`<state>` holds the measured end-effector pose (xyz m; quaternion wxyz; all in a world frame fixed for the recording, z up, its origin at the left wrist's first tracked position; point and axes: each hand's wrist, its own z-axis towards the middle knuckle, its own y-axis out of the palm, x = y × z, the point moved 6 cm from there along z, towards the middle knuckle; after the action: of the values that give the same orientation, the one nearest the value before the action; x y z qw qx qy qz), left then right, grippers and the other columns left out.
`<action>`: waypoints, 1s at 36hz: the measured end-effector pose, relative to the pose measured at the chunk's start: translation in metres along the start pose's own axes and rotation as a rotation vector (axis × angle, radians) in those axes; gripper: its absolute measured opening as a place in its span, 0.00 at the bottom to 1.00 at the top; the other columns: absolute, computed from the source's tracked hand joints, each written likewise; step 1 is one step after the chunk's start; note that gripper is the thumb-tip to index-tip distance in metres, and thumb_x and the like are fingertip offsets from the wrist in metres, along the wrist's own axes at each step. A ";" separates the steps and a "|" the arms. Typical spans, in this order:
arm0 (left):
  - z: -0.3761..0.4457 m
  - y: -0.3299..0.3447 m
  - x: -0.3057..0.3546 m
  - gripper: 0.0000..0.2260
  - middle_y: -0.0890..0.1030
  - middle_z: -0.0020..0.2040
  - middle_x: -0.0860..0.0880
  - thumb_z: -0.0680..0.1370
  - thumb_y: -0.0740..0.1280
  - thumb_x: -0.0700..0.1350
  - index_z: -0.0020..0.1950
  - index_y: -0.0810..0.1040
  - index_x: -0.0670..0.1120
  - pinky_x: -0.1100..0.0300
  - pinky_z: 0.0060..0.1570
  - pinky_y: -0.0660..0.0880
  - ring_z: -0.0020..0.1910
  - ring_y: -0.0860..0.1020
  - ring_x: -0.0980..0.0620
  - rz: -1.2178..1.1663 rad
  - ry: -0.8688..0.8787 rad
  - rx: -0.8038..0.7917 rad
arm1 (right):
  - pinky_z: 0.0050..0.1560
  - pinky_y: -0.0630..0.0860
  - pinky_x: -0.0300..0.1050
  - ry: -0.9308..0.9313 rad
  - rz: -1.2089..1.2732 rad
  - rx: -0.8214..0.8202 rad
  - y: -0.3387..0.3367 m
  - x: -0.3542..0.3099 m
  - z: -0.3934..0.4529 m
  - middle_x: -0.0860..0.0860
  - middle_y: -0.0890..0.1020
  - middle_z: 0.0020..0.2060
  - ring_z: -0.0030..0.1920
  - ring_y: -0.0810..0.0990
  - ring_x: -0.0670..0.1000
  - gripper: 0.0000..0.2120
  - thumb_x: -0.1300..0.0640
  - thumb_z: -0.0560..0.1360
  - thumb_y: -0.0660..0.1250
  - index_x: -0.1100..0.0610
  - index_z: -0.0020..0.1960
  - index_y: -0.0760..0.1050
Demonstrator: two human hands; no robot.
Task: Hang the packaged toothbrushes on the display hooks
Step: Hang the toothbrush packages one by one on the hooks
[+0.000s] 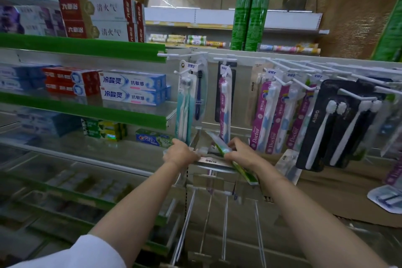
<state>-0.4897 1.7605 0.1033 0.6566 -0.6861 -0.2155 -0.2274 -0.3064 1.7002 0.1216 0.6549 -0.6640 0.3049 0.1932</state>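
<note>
My left hand (181, 154) and my right hand (240, 153) meet below the upper row of display hooks (289, 69). My right hand grips a green-and-white packaged toothbrush (242, 169), tilted, its top near the lower hook row. My left hand holds the left end of a flat pack marked AUBO (214, 161) lying between my hands. On the upper hooks hang a teal pack (185, 106), a pink pack (225, 106), several pink Doctor packs (272, 115) and black AUBO packs (330, 124).
Shelves with green edge strips (87, 113) on the left carry toothpaste boxes (130, 88). Two green spray cans (250, 11) stand on top. Bare long hooks (217, 224) jut toward me below my hands. A cardboard box (339, 198) sits at the lower right.
</note>
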 end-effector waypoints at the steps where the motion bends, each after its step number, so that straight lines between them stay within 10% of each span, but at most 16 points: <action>1: 0.002 0.001 -0.001 0.38 0.72 0.64 0.40 0.71 0.71 0.55 0.68 0.56 0.35 0.50 0.63 0.70 0.65 0.71 0.41 -0.043 -0.013 -0.007 | 0.58 0.72 0.52 0.006 0.002 0.016 0.000 0.000 0.000 0.53 0.72 0.59 0.56 0.74 0.54 0.24 0.51 0.68 0.68 0.51 0.61 0.66; 5: 0.002 0.002 -0.004 0.36 0.72 0.62 0.39 0.71 0.74 0.45 0.68 0.57 0.32 0.55 0.59 0.73 0.62 0.73 0.42 -0.302 -0.103 -0.061 | 0.58 0.70 0.49 0.033 -0.016 0.123 -0.002 0.003 -0.001 0.55 0.69 0.63 0.60 0.72 0.55 0.27 0.53 0.70 0.69 0.54 0.66 0.64; 9: 0.001 0.008 -0.003 0.09 0.75 0.39 0.44 0.74 0.67 0.34 0.53 0.72 0.37 0.60 0.32 0.72 0.33 0.73 0.50 -0.632 -0.179 -0.264 | 0.65 0.69 0.55 0.086 0.034 0.209 -0.005 0.005 0.000 0.57 0.66 0.66 0.63 0.71 0.58 0.28 0.53 0.71 0.68 0.54 0.68 0.64; 14: -0.003 0.003 -0.016 0.03 0.72 0.34 0.45 0.75 0.63 0.31 0.44 0.72 0.38 0.63 0.24 0.72 0.30 0.70 0.53 -0.783 -0.268 -0.352 | 0.62 0.69 0.51 0.185 0.153 0.293 -0.011 0.009 0.000 0.58 0.67 0.67 0.62 0.72 0.60 0.29 0.51 0.73 0.66 0.55 0.71 0.62; 27: -0.003 -0.033 -0.020 0.06 0.79 0.42 0.42 0.79 0.62 0.41 0.52 0.73 0.39 0.47 0.49 0.76 0.40 0.78 0.45 -1.371 -0.165 -0.070 | 0.50 0.69 0.46 0.238 0.395 0.091 -0.002 0.007 -0.004 0.53 0.71 0.47 0.46 0.72 0.52 0.23 0.57 0.66 0.69 0.57 0.59 0.68; 31: -0.002 -0.041 -0.021 0.08 0.79 0.41 0.43 0.76 0.68 0.45 0.45 0.76 0.40 0.55 0.38 0.75 0.36 0.77 0.48 -1.333 -0.186 0.036 | 0.59 0.70 0.51 0.190 0.295 -0.055 0.009 0.001 -0.011 0.55 0.72 0.57 0.55 0.72 0.56 0.30 0.52 0.55 0.70 0.51 0.57 0.72; 36: -0.007 -0.044 -0.010 0.11 0.77 0.35 0.44 0.78 0.65 0.46 0.41 0.76 0.41 0.59 0.33 0.73 0.31 0.75 0.48 -1.237 -0.135 -0.069 | 0.58 0.70 0.47 0.113 0.284 -0.119 0.012 -0.009 -0.017 0.53 0.76 0.55 0.55 0.75 0.54 0.28 0.37 0.68 0.68 0.54 0.60 0.75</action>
<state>-0.5238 1.7551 0.1326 0.3658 -0.4678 -0.6067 -0.5285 -0.3234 1.6854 0.1195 0.5622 -0.6617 0.4201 0.2637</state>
